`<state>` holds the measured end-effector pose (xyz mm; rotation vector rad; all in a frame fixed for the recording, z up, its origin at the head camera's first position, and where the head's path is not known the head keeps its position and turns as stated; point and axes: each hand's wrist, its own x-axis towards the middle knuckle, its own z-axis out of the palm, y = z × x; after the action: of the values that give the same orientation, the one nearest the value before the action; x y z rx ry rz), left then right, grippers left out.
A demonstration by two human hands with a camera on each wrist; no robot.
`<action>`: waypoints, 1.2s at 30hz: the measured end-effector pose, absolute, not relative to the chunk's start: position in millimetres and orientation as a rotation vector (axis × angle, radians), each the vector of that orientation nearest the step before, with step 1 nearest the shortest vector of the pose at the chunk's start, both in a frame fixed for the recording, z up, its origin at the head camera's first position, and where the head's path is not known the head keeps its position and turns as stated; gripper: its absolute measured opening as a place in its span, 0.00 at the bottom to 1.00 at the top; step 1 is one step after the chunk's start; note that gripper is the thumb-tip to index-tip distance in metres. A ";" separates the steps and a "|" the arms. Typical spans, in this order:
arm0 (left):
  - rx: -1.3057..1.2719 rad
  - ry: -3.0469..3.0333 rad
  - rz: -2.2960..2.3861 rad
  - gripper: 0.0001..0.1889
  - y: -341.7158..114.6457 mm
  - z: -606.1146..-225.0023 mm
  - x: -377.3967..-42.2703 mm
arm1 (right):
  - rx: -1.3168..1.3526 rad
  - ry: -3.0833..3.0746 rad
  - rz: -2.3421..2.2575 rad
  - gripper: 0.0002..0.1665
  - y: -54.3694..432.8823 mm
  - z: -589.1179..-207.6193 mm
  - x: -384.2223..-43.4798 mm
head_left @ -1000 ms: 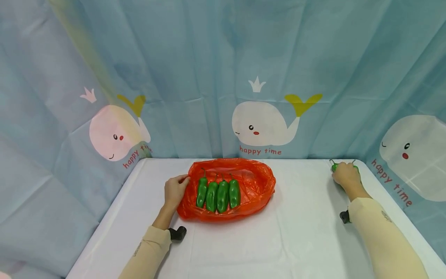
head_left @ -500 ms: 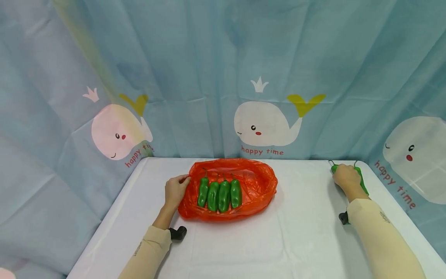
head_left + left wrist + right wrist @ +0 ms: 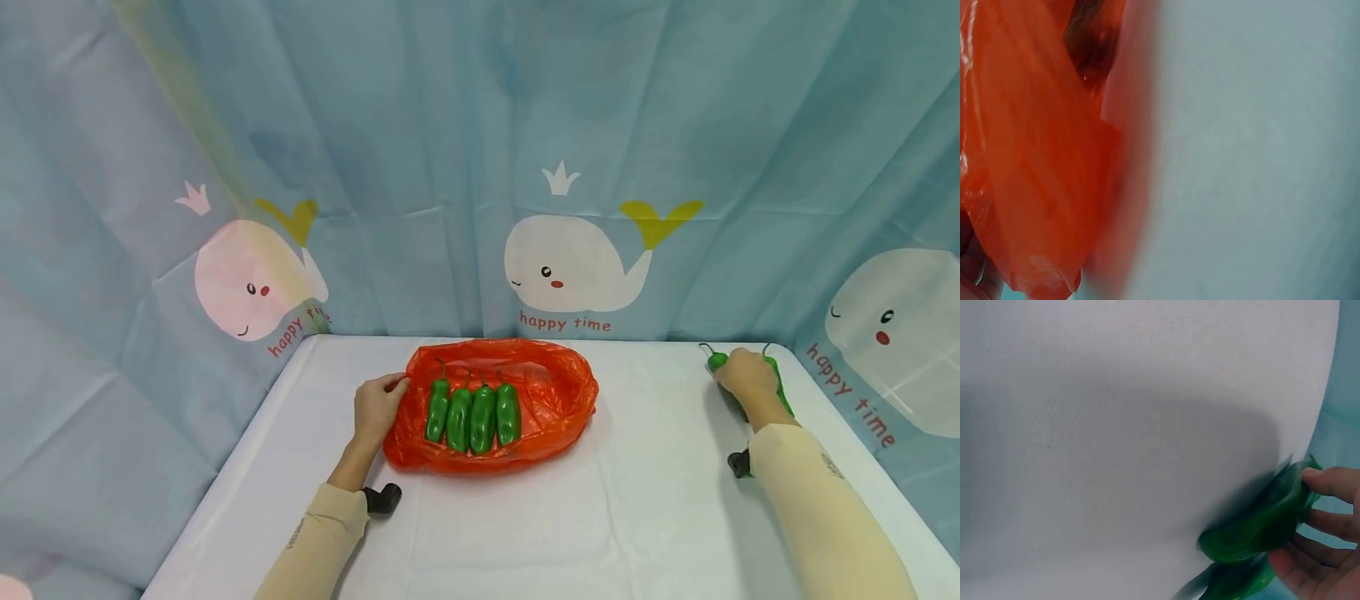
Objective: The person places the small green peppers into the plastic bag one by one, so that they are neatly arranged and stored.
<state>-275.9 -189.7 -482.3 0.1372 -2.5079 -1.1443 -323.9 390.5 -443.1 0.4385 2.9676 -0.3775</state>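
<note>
Several green peppers (image 3: 482,419) lie side by side in a red plastic bag (image 3: 558,433) whose mouth is spread wide. At the bag's left edge, my left hand (image 3: 377,410) pinches the rim. The left wrist view shows mostly red bag film (image 3: 1035,137), with only a bit of the fingers at the lower left. Over at the table's far right corner, my right hand (image 3: 748,385) holds a green pepper (image 3: 1260,528) between thumb and fingers. Another green pepper (image 3: 782,387) lies close beside it, partly hidden behind the hand.
A white cloth-covered table (image 3: 510,533) carries everything. Behind it and at both sides hangs a blue curtain (image 3: 412,275) with whale prints. The right-hand pepper lies near the table's right edge.
The held pepper has shifted slightly left, away from its neighbour, and more of its top shows past my right hand. My left hand keeps its grip on the bag rim.
</note>
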 end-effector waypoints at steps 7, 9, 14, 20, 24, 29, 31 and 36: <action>0.139 -2.512 -1.138 0.13 -189.9 -481.1 -277.7 | 0.441 2.944 -0.447 0.28 391.8 -438.1 -321.3; 0.140 -2.513 -1.135 0.13 -190.2 -480.9 -278.4 | 0.434 2.936 -0.446 0.30 392.0 -437.8 -321.4; 0.141 -2.513 -1.142 0.14 -190.5 -480.9 -278.4 | 0.421 2.932 -0.438 0.31 393.6 -440.2 -322.3; 0.151 -2.523 -1.163 0.14 -190.1 -480.6 -277.9 | 0.437 2.898 -0.446 0.31 392.6 -439.2 -322.7; 0.154 -2.536 -1.166 0.15 -190.4 -480.1 -278.1 | 0.418 2.882 -0.478 0.31 393.7 -436.6 -322.1; 0.132 -2.528 -1.164 0.15 -190.4 -477.9 -278.5 | 0.354 2.868 -0.576 0.34 394.2 -433.8 -321.3; 0.125 -2.525 -1.166 0.15 -190.4 -477.6 -278.1 | 0.338 2.860 -0.630 0.34 392.6 -433.0 -320.4; 0.125 -2.536 -1.173 0.15 -190.3 -479.9 -276.6 | 0.306 2.855 -0.737 0.34 389.6 -434.1 -319.6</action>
<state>-276.6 -190.3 -479.9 0.1247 -2.5363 -1.1732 -319.6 389.6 -434.1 0.3060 2.8553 -0.7367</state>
